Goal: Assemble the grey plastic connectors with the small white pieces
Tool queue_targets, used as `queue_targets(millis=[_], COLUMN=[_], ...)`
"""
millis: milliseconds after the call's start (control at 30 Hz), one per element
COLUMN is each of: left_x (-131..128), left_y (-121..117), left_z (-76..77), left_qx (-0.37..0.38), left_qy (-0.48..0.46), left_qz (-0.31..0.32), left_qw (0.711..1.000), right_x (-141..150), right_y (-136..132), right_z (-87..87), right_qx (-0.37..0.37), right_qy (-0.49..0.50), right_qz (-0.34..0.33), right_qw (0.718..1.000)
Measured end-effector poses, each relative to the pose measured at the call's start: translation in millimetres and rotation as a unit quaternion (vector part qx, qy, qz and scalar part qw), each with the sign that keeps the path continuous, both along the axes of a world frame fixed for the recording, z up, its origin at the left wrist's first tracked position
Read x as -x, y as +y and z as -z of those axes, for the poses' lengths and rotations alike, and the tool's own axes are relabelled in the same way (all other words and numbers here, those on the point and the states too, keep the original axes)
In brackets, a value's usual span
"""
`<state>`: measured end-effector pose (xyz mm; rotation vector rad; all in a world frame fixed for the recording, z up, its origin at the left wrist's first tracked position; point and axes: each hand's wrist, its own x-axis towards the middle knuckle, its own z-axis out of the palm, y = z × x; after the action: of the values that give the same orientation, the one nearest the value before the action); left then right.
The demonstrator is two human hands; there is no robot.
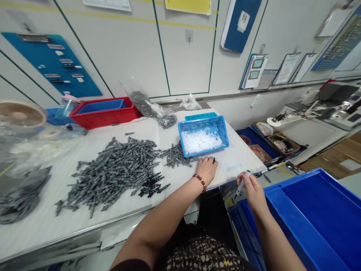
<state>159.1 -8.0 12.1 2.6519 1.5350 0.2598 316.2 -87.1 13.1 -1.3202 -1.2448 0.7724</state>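
My left hand, with a beaded bracelet on the wrist, rests at the table's front right, just below a light-blue bin of small white plastic pieces. Its fingers are curled, and a small black piece shows at them. My right hand is closed around a white marker pen, its dark end pointing down, beyond the table's edge. Left of the bin lies a small pile of grey plastic parts with metal shafts. Further left spreads a large heap of grey parts, with several black ones at its near edge.
A large blue tray stands at my right. Behind the heap are a red bin and a plastic bag of grey parts. A beige fan sits far left. Several clipboards hang on the wall, including a blue one.
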Motion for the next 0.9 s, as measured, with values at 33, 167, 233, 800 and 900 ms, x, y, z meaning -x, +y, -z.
queue_targets(millis=[33,167,233,800,900], left_x=[3,13,19,60,69], left_y=[0,-4,-7,-20,-34], left_z=[0.2,0.0,-0.1,-3.4,-10.8], left_qx=[-0.005,-0.027,-0.035,-0.072,-0.016], left_qy=[-0.001,-0.019,-0.031,-0.260,-0.391], left_qz=[-0.003,-0.024,-0.036,0.001,-0.023], left_qw=[1.000,0.999,0.998,0.963,0.920], right_x=[4,12,12,21,26], right_y=[1,7,8,22,21], right_z=[-2.8,-12.1,-15.0,-23.5,-25.2], right_qx=[-0.001,-0.011,-0.014,0.000,0.012], right_qy=[-0.016,-0.077,-0.100,-0.224,-0.267], right_qz=[-0.012,-0.052,-0.072,-0.194,-0.200], right_qw=[1.000,0.996,0.992,0.955,0.943])
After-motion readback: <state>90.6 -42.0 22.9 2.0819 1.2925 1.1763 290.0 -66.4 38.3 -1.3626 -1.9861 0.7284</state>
